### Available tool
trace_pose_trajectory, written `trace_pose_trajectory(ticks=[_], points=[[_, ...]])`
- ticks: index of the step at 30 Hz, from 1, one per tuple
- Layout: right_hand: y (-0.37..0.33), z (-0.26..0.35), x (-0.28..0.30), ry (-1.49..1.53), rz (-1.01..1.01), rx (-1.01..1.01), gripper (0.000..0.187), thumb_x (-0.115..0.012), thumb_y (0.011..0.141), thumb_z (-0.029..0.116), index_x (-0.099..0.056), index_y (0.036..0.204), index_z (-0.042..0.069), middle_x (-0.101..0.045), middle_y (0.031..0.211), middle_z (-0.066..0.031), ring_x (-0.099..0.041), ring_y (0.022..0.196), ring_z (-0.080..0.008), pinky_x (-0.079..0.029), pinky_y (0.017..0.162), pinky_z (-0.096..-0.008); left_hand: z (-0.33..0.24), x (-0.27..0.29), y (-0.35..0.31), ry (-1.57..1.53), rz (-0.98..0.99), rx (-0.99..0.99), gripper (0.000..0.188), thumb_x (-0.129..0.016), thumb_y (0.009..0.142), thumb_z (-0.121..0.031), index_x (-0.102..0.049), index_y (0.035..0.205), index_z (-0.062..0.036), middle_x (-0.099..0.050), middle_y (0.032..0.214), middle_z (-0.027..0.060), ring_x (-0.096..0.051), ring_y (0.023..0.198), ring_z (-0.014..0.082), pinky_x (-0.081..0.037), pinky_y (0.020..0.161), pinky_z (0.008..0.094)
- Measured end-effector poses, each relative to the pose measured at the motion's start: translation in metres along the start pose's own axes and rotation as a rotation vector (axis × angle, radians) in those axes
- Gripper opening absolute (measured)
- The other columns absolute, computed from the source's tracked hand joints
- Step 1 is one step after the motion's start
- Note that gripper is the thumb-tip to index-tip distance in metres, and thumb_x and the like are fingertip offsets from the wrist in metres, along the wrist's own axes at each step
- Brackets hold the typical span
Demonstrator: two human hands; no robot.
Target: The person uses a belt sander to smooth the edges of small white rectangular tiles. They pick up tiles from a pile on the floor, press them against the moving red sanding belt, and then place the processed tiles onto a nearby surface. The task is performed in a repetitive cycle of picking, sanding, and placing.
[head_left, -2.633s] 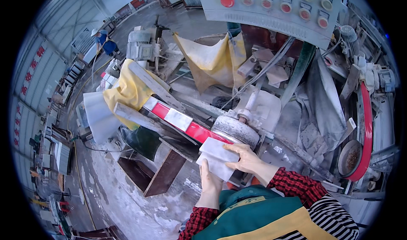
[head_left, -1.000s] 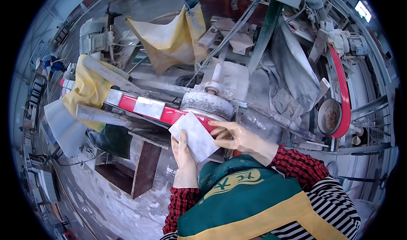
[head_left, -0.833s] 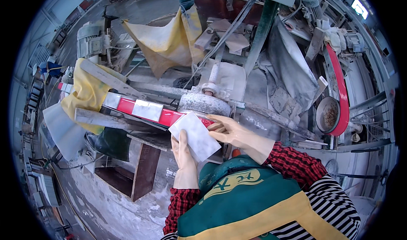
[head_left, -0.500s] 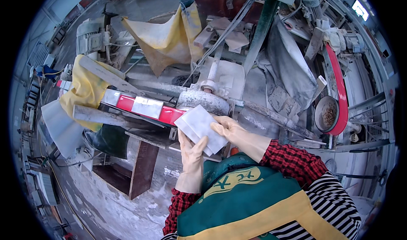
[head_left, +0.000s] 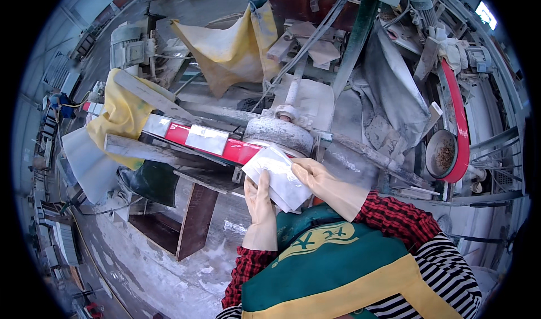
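Observation:
Two thin whitish square tiles [head_left: 280, 179], one overlapping the other at a slight twist, are held tilted in front of my apron. My left hand [head_left: 260, 203] wears a pale glove and grips their left and lower edge, thumb on the face. The gloved right hand [head_left: 315, 178] pinches the right side, its far fingers hidden behind. Just beyond the tiles is the end of a red belt [head_left: 241, 151] with a white tile [head_left: 207, 139] lying on it. A grey wheel [head_left: 279, 134] sits behind the belt's end.
Yellow cloth [head_left: 121, 113] drapes over the belt's left part. A brown open box [head_left: 194, 220] stands below at the left. To the right, another red belt [head_left: 459, 122] runs round a pulley [head_left: 441, 153]. Grey sheeting [head_left: 394, 76] hangs by a green post [head_left: 355, 43].
The tiles have turned a little in my hands, and their faces now catch more light. My left thumb has shifted farther up the face. The whole view has shifted slightly.

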State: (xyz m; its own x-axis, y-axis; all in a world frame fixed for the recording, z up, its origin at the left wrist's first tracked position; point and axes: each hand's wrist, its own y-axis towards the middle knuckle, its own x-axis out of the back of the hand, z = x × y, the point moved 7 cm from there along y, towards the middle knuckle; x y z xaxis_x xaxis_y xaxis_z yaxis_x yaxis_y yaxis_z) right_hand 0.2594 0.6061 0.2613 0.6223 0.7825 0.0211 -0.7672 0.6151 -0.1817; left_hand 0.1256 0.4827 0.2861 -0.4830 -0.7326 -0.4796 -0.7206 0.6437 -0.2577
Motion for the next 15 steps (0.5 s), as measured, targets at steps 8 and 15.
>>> trace_pose_trajectory(ticks=[8,15], points=[[-0.015,0.037,-0.011,-0.061,-0.012,-0.087,0.053,-0.053,0.118,0.039,-0.06,0.15,-0.002,-0.073,0.133,-0.0167,-0.066,0.126,-0.0215,-0.051,0.109,-0.0349,0.021,0.011,-0.002,-0.239,-0.048,0.217,0.053,-0.068,0.109,-0.028,-0.052,0.155,-0.0077,-0.064,0.146,0.0144,-0.068,0.127,0.029,-0.059,0.106,0.0462],[-0.005,0.083,-0.033,-0.409,0.282,-0.084,0.042,-0.059,0.114,0.03,-0.065,0.144,0.001,-0.078,0.119,-0.0199,-0.075,0.108,-0.027,-0.058,0.096,-0.0347,0.012,0.031,-0.015,-0.258,-0.002,0.153,0.053,-0.068,0.108,-0.019,-0.049,0.157,-0.01,-0.066,0.142,0.0127,-0.07,0.124,0.0289,-0.06,0.105,0.047]])
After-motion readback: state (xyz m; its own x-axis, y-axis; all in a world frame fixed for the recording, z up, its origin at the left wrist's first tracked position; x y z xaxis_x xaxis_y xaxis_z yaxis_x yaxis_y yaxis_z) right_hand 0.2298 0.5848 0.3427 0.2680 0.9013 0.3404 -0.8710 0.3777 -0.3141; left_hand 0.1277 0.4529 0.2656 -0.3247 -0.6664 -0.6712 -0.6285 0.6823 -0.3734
